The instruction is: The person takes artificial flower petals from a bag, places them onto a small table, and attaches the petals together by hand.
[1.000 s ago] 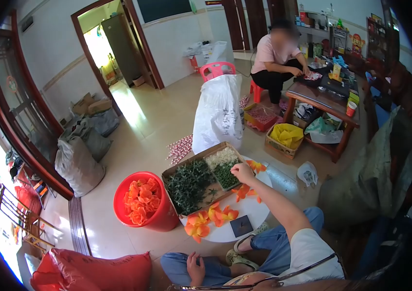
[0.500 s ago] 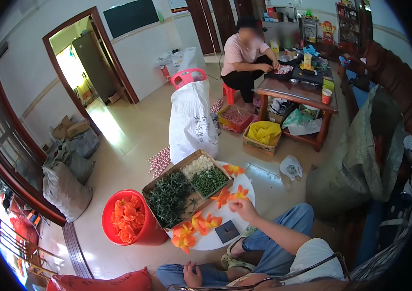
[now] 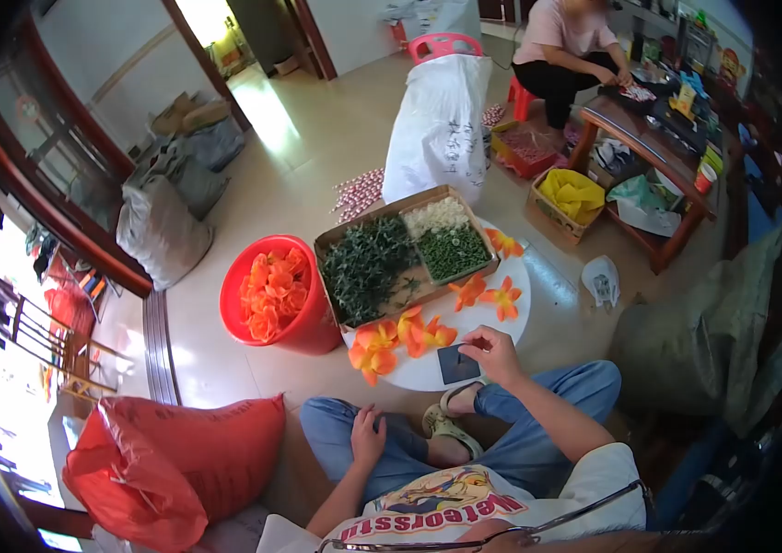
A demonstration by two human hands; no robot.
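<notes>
My right hand (image 3: 494, 358) is over the near edge of a round white table (image 3: 513, 330), beside a dark square pad (image 3: 459, 364). Its thumb and fingers are pinched together; whatever may be between them is too small to see. My left hand (image 3: 369, 437) lies on my left thigh, fingers stretched out, holding nothing. Orange-yellow artificial flowers (image 3: 411, 332) lie along the table's near left side, and another such flower (image 3: 505, 298) lies beyond my right hand. A cardboard tray (image 3: 391, 307) on the table bears dark green sprigs (image 3: 363, 263), small green pieces (image 3: 454, 252) and whitish pieces (image 3: 437, 216).
A red bucket (image 3: 308, 336) of orange petal pieces (image 3: 273, 293) stands left of the table. Nearby are a red sack (image 3: 198, 452), a tall white sack (image 3: 437, 129) and a large grey-green sack (image 3: 686, 341). Another person (image 3: 561, 55) sits at a wooden table (image 3: 658, 147).
My view has tilted down and turned left. My right hand has drawn back from the flower on the table's right side towards the dark pad. My left hand stays on my thigh.
</notes>
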